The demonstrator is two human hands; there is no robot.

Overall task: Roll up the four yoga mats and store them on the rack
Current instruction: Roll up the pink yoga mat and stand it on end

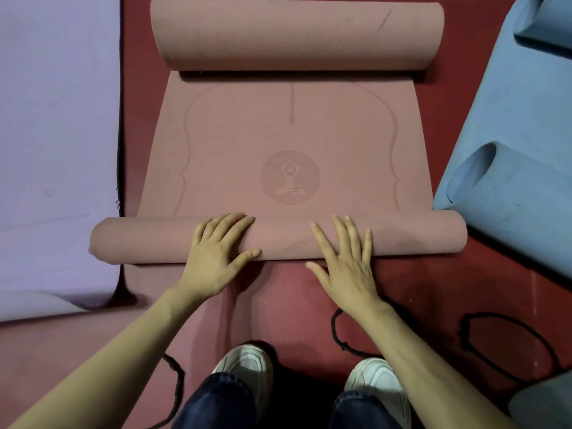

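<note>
Both hands lie flat with straight, spread fingers on the pink mat (pixel 291 134), pressing down on it and gripping nothing. That mat's near end is wound into a tight near roll (pixel 139 239) running crosswise. The left hand (pixel 216 255) rests on the roll just left of its middle, fingers reaching over the top and thumb on the roll's near face. The right hand (pixel 346 261) rests just right of the middle, fingertips on the crest, with its thumb at the roll's lower edge.

Beyond the roll the mat lies flat, showing a round emblem (pixel 290 177) of a seated figure and curved embossed lines. Its far end is curled into a thicker, looser far roll (pixel 294 35).

A purple mat (pixel 55 134) lies spread out just left of the pink mat, and the near roll's left end overlaps its edge. A blue mat (pixel 510 119) lies just to the right, with a curled end close to the near roll's right end. All three lie on a red floor (pixel 464 289). On the near side of the pink mat are white shoes (pixel 247 366) and loops of black cord (pixel 507 345).
</note>
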